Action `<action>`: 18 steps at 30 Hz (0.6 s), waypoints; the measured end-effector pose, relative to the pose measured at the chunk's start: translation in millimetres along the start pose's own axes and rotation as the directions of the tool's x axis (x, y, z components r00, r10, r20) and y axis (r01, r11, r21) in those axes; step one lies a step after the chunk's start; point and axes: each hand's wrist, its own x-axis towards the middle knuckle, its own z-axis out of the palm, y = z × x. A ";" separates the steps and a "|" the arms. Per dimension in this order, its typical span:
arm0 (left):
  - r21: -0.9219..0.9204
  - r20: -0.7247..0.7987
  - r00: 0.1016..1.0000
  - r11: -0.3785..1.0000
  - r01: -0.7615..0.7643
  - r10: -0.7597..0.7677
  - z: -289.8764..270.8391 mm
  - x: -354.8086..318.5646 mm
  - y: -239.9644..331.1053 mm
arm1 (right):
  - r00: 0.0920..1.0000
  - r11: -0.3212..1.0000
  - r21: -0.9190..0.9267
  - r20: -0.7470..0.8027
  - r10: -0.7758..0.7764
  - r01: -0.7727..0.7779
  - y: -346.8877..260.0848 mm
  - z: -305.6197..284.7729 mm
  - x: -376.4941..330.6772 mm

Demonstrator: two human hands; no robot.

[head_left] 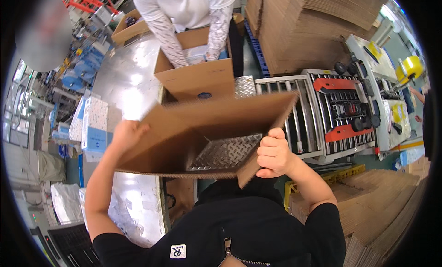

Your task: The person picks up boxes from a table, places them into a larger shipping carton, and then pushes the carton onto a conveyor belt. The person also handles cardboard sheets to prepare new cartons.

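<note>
I saw the left hand [129, 137] grip a brown cardboard box [221, 116] by its left side, and the right hand [275, 154] curl around its right edge. The box was over a bumpy metal plate [228, 152].

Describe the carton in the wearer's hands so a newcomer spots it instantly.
Start at the long, shiny grey worktable on the left. Near its right edge, the wearer's bare left hand and right hand hold a brown cardboard box. Unlike the brown cardboard carton beyond it, this one shows patterned silver metal plate through its open bottom.
</note>
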 end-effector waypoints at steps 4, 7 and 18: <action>0.157 0.049 0.972 0.963 0.221 -0.231 18.4 27.6 -13.6 | 0.981 0.873 0.486 0.149 -0.120 0.033 11.1 74.1 40.6; -0.269 0.330 0.897 0.940 -0.209 0.294 90.0 -10.5 6.7 | 0.894 0.930 0.367 0.419 -0.158 -0.007 11.1 169.1 49.8; 0.018 0.096 0.883 0.886 -0.463 0.459 58.7 -5.8 -15.2 | 0.880 0.739 -0.534 -0.018 0.475 -0.410 113.0 105.7 139.5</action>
